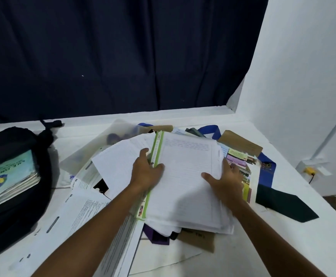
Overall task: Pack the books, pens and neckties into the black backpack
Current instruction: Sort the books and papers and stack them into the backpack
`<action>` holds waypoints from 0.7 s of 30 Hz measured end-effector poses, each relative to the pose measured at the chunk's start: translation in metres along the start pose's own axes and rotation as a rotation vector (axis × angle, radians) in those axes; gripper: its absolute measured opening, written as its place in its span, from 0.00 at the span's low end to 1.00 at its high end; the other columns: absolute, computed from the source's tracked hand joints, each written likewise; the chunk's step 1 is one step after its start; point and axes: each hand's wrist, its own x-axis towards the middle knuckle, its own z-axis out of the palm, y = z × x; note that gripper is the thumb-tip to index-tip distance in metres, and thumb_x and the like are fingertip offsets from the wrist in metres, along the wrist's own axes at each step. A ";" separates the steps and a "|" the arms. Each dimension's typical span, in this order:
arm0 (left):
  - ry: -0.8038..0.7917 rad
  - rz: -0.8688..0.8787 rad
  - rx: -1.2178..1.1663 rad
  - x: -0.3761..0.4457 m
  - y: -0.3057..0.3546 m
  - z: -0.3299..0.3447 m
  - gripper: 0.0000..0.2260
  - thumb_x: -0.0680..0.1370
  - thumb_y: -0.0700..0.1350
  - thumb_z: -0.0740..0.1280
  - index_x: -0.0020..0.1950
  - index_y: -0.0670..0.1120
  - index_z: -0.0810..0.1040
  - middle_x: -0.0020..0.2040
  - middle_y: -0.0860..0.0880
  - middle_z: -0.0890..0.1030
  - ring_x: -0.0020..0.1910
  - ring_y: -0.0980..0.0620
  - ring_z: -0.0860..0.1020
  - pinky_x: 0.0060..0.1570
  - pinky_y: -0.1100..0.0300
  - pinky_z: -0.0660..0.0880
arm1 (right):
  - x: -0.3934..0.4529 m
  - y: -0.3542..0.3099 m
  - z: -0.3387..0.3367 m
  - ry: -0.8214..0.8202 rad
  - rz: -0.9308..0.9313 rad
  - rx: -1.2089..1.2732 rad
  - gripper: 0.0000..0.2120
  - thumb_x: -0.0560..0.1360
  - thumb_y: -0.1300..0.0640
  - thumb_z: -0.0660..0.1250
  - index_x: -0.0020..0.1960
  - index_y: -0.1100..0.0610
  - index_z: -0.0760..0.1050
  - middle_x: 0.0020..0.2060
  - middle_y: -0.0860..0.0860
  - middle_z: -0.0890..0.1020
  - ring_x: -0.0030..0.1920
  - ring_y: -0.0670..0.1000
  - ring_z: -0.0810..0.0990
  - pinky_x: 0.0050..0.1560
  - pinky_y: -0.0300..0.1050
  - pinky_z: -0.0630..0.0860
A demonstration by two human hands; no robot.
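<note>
Both hands are on an open notebook [185, 176] that lies on top of a messy pile in the middle of the white table [294, 242]. The left hand [146, 172] grips the notebook at its green spine [156, 152], with the thumb on the left side and the fingers curled over onto the lined page. The right hand [226, 181] holds the right edge of the same notebook, the thumb pressing on the page and the fingers going under the edge of the sheets. The two hands are well apart, one on each side of the notebook. Under the notebook there are more books and loose white papers [111, 166], and a colourful booklet [241, 162] shows just beside the right hand at 3 o'clock. A dark green necktie [284, 204] lies on the table at 4 o'clock from the pile, and a blue necktie [267, 170] comes out from under the booklet near it. A purple necktie [157, 236] shows below the pile at 6 o'clock. The black backpack [13, 214] lies open at 9 o'clock, well apart from the pile, and a stack of books with a light green cover [9, 176] is already inside it. Behind the table hangs a dark blue curtain [113, 52].
</note>
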 end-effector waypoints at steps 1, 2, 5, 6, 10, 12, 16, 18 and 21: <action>-0.014 -0.065 -0.057 0.005 0.003 -0.004 0.30 0.74 0.46 0.73 0.73 0.49 0.64 0.60 0.46 0.76 0.51 0.51 0.75 0.50 0.61 0.70 | 0.000 0.000 -0.001 -0.006 0.019 0.088 0.40 0.69 0.39 0.71 0.74 0.51 0.59 0.71 0.56 0.67 0.70 0.60 0.65 0.66 0.62 0.67; -0.037 -0.113 -0.092 0.009 0.005 -0.006 0.30 0.74 0.45 0.73 0.72 0.49 0.64 0.60 0.45 0.77 0.50 0.50 0.75 0.48 0.61 0.71 | 0.001 0.000 -0.003 -0.014 0.023 0.196 0.36 0.69 0.42 0.73 0.72 0.52 0.63 0.67 0.55 0.72 0.67 0.58 0.69 0.63 0.58 0.70; -0.123 -0.187 -0.167 0.024 0.007 -0.016 0.39 0.71 0.42 0.76 0.76 0.52 0.58 0.66 0.48 0.73 0.54 0.49 0.77 0.54 0.55 0.77 | 0.001 -0.011 -0.007 -0.012 0.041 0.373 0.31 0.70 0.55 0.75 0.69 0.57 0.67 0.63 0.55 0.76 0.64 0.57 0.74 0.58 0.49 0.72; -0.171 -0.186 -0.205 0.027 0.007 -0.019 0.44 0.71 0.41 0.77 0.78 0.54 0.53 0.67 0.50 0.72 0.54 0.49 0.79 0.55 0.52 0.78 | 0.001 -0.014 -0.009 0.001 0.047 0.375 0.33 0.71 0.57 0.75 0.71 0.58 0.65 0.64 0.55 0.75 0.65 0.58 0.73 0.59 0.50 0.71; -0.351 0.016 -0.192 0.022 0.006 -0.015 0.49 0.75 0.40 0.73 0.78 0.63 0.38 0.66 0.51 0.74 0.57 0.53 0.79 0.51 0.60 0.79 | 0.003 -0.014 -0.010 0.016 0.085 0.437 0.43 0.70 0.61 0.75 0.77 0.56 0.54 0.72 0.54 0.67 0.71 0.58 0.66 0.65 0.53 0.67; -0.359 0.107 -0.228 0.018 0.008 -0.009 0.45 0.76 0.37 0.71 0.79 0.60 0.45 0.71 0.53 0.69 0.64 0.53 0.75 0.59 0.58 0.76 | 0.004 -0.010 -0.009 0.008 0.085 0.472 0.44 0.70 0.62 0.75 0.78 0.55 0.52 0.73 0.54 0.65 0.71 0.58 0.65 0.66 0.54 0.66; -0.473 0.080 -0.287 0.025 0.017 -0.006 0.36 0.72 0.33 0.74 0.72 0.61 0.68 0.75 0.53 0.65 0.68 0.49 0.73 0.65 0.50 0.73 | 0.004 -0.006 -0.009 -0.017 0.095 0.507 0.42 0.71 0.62 0.74 0.78 0.53 0.54 0.73 0.54 0.65 0.72 0.58 0.65 0.67 0.56 0.67; -0.467 0.017 -0.331 0.024 0.019 -0.005 0.34 0.71 0.32 0.74 0.69 0.61 0.72 0.74 0.51 0.67 0.65 0.48 0.75 0.62 0.49 0.76 | 0.002 -0.004 -0.013 -0.029 0.087 0.536 0.42 0.71 0.62 0.74 0.77 0.52 0.55 0.73 0.54 0.66 0.71 0.57 0.66 0.66 0.56 0.69; -0.389 -0.075 -0.585 0.014 0.020 -0.004 0.33 0.71 0.28 0.71 0.68 0.58 0.73 0.69 0.49 0.75 0.58 0.46 0.80 0.54 0.51 0.80 | 0.001 -0.002 -0.020 -0.056 0.062 0.621 0.42 0.70 0.61 0.75 0.77 0.53 0.56 0.72 0.54 0.68 0.68 0.57 0.69 0.63 0.55 0.70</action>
